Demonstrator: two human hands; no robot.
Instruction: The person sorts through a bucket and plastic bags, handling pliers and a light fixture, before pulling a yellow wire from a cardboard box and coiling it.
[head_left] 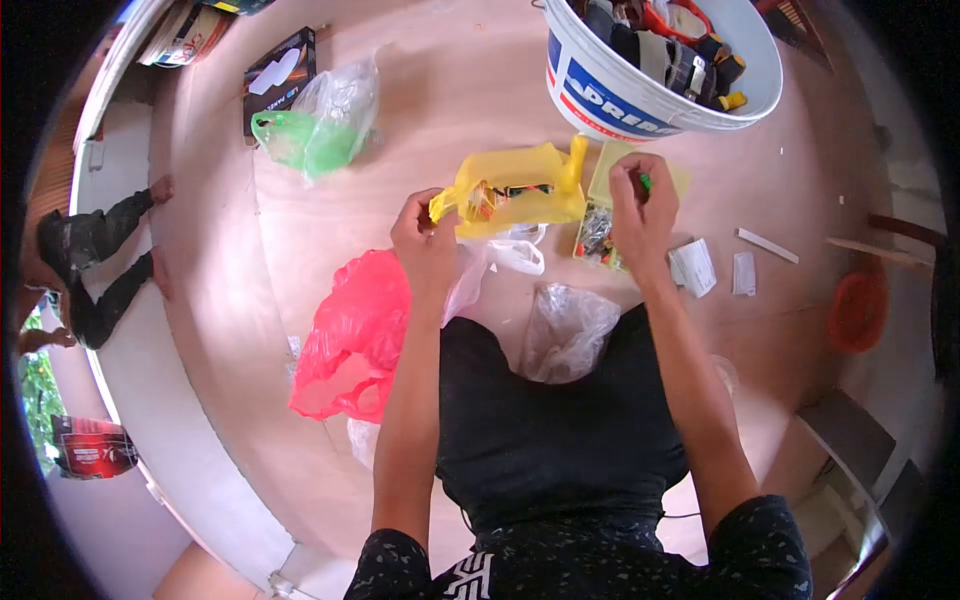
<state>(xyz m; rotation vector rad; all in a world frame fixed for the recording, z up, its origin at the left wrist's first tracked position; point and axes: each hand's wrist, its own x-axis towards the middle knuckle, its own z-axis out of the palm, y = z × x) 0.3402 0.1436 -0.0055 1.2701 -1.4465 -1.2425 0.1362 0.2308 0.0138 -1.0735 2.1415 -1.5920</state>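
Note:
My left hand (420,228) is closed on the gathered left end of a yellow plastic bag (540,170). Small red, green and pale items show through an opening in this bag. Just right of it, my right hand (643,195) holds a small green piece (646,182) between its curled fingers. Below and behind that hand lies an open pale yellow box (607,172), with several small metallic and orange pieces (597,232) inside. A white plastic bag (518,252) is under the yellow bag.
A pink-red bag (355,330) lies at left and a clear bag (572,325) near my lap. A white bucket (610,95) of tools stands above. Papers (692,267) and a white strip (766,246) lie right. Another person (100,255) is at far left.

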